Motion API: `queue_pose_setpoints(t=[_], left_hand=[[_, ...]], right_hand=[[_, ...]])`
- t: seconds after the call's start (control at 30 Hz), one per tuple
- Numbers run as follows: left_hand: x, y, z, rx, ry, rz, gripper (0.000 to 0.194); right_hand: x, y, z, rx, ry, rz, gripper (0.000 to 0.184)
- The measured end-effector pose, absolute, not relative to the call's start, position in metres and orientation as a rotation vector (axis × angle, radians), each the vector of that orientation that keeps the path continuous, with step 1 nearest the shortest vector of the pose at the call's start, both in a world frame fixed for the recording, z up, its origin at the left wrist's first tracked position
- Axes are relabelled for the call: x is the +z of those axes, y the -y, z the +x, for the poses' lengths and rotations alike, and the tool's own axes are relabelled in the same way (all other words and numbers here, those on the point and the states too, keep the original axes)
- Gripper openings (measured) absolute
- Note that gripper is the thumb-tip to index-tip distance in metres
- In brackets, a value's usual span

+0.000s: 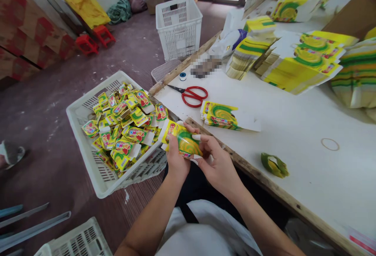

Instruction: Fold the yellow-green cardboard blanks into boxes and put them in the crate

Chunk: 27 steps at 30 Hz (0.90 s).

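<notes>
Between my two hands, in front of the table's wooden edge, is a small yellow and green printed carton point(184, 140). My left hand point(178, 161) is closed on its left end, thumb across the front face. My right hand point(216, 157) grips the right end with its fingertips, some of them wearing white finger covers. Just beyond, a short stack of flat cartons point(220, 115) in the same print lies on the table. To the left, a white crate point(101, 187) holds a heap of similar small cartons point(126, 126).
On the white table point(293, 130) are red-handled scissors point(195, 96), a small blue and white roll point(182, 76), a green peel-like piece point(274, 165), a rubber band point(329, 144) and stacked flat cartons point(302, 66). An upright white crate point(179, 28) and red stools point(87, 44) stand on the floor.
</notes>
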<state>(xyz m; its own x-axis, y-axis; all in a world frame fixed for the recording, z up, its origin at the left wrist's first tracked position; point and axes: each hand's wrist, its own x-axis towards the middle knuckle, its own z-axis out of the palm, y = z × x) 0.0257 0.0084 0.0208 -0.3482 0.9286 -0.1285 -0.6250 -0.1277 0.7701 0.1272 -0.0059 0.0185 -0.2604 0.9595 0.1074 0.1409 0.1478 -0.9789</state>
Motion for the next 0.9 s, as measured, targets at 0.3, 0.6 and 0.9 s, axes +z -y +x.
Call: queue_pose_setpoints(t=[0.3,0.6,0.9], left_hand=[[0.025,-0.008,0.024,1.813,-1.012,0.424,0.059],[0.023,-0.009,0.021,1.844,-1.065,0.329,0.062],[0.024,-0.008,0.024,1.891,-1.041,0.246,0.07]], right_hand=[[0.014,0.012,0.117,1.291,1.587,-1.1,0.028],[0.004,0.021,0.11,0.932,1.816,-1.103,0.039],[0.002,0.027,0.1,0.733,1.887,-1.15,0.043]])
